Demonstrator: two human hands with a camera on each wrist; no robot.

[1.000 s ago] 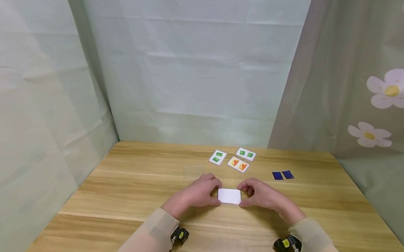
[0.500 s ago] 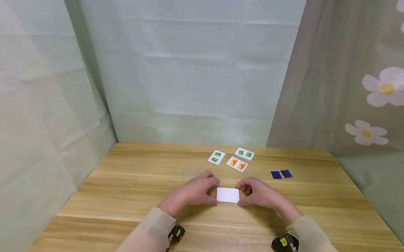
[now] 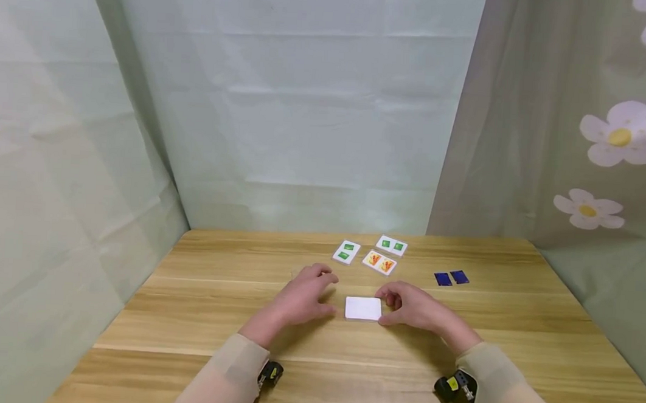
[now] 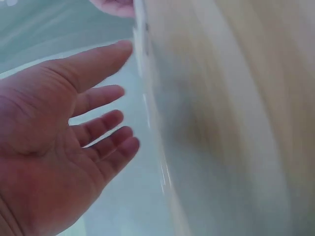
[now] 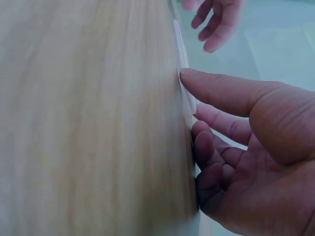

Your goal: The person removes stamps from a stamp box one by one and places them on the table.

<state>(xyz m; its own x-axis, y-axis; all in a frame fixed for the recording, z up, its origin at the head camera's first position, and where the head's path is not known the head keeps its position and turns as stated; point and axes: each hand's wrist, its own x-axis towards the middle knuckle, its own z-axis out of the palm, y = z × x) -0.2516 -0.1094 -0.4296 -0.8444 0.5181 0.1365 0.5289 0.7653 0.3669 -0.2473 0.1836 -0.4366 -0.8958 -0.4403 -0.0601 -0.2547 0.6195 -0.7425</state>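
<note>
Lying flat near the middle of the counter (image 3: 196, 316): one white card stack (image 3: 363, 308), blank face up, wood grain showing around it.

Right hand (image 3: 413, 306): at the stack's right edge, thumb at the near corner, curled fingers at the far corner, holding the stack; the right wrist view shows the thumb tip against the white edge with the other fingers bent beside it.

Left hand (image 3: 301, 298): just left of the stack, apart from it, fingers spread and relaxed over the wood, holding nothing; the left wrist view shows an open palm with straight fingers.

Beyond the hands, toward the far edge: green-marked card (image 3: 346, 252), second green-marked card (image 3: 392, 245), orange-marked card (image 3: 379, 262) lying between and just in front of them, all face up and close together. Further right, well apart from the stack: two dark blue cards (image 3: 451, 277) side by side.

Surround: pale green cloth (image 3: 306, 103) behind and left; flowered curtain (image 3: 579, 130) at right.
</note>
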